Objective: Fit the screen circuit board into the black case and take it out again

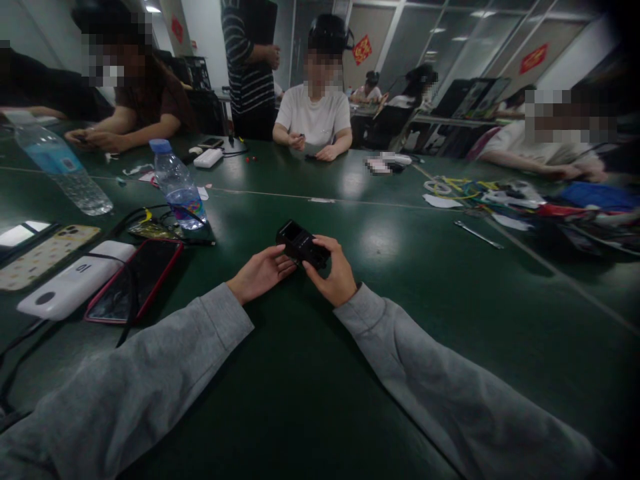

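Note:
A small black box-shaped device (303, 244) is held a little above the green table, between both hands. One end bears a dark square panel like a small screen, and faint pale marks run along its side; its exact kind is not clear. My left hand (263, 272) supports the left end, thumb at the top edge and fingers passing beneath. My right hand (334, 270) grips the right end between thumb and fingers. Parts of the device's underside and right end are hidden by the fingers.
Left on the green table (310, 373) lie a red-edged phone (137, 280), a white power bank (75, 280), a patterned phone case (47, 257) and cables. Two bottles, one blue-capped (177, 187), stand behind. A wrench (479, 235) and tangled wires (500, 197) lie right. Co-workers sit opposite.

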The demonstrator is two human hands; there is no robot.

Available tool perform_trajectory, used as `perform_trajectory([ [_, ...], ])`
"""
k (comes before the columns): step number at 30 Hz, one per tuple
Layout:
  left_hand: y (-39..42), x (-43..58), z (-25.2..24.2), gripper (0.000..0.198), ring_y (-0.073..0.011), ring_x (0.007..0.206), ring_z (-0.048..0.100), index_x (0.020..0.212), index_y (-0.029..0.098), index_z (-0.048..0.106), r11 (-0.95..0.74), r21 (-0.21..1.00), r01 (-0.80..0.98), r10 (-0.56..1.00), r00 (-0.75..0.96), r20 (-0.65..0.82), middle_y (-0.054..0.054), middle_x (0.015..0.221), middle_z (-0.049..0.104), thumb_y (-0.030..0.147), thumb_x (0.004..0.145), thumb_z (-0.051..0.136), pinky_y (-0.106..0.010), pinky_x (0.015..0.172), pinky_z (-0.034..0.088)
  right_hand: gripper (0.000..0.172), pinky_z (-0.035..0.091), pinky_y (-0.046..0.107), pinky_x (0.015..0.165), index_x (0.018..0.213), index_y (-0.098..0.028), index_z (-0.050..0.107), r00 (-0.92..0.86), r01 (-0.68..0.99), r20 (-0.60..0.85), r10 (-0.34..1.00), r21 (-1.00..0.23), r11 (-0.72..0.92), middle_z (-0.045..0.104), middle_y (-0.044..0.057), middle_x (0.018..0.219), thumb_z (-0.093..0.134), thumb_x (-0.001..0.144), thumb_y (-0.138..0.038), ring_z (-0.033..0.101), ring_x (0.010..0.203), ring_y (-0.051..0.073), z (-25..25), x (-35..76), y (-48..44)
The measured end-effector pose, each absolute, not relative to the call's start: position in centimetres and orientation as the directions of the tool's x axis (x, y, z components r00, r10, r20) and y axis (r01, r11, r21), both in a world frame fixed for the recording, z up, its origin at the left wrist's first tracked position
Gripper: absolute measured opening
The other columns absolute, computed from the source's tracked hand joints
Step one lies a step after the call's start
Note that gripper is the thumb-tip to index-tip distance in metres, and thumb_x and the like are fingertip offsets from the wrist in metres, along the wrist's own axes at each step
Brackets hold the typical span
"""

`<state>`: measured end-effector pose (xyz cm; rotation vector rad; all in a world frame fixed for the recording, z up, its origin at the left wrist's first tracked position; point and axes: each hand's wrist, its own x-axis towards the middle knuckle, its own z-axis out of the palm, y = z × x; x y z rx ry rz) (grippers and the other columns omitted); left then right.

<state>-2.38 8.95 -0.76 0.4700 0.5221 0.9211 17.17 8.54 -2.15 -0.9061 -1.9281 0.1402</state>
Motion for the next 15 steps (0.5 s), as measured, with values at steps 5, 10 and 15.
perform_trajectory([
  [5,8.88,-2.32,-0.7,0.02,-0.0162,0.103,0.063,0.106,0.012,0.065,0.507,0.594,-0.625,0.849,0.482,-0.218,-0.009,0.106,0.068,0.019,0.089,0.058,-0.03,0.106,0.04,0.045,0.047,0.054,0.103,0.127,-0.026,0.04,-0.282,0.516,0.724,0.63,-0.439,0.736,0.055,0.012,0.13,0.059,0.086,-0.028,0.055,0.123,0.028,-2.29,17.17,8.61],
  [10,8.95,-2.24,-0.99,0.024,-0.0155,0.102,0.064,0.111,0.01,0.064,0.483,0.621,-0.617,0.864,0.452,-0.222,-0.01,0.107,0.068,0.016,0.089,0.06,-0.031,0.106,0.041,0.051,0.05,0.051,0.101,0.132,-0.024,0.038,-0.358,0.531,0.656,0.664,-0.442,0.723,0.057,0.013,0.127,0.059,0.085,-0.028,0.058,0.119,0.028,-2.91,17.31,9.18],
  [15,8.98,-2.07,-1.22,0.027,-0.015,0.098,0.065,0.113,0.01,0.064,0.445,0.67,-0.594,0.884,0.409,-0.224,-0.01,0.108,0.069,0.015,0.086,0.064,-0.031,0.101,0.044,0.055,0.05,0.051,0.101,0.134,-0.023,0.04,-0.38,0.505,0.596,0.707,-0.507,0.698,0.057,0.013,0.128,0.063,0.085,-0.034,0.059,0.119,0.029,-2.75,17.3,9.17],
])
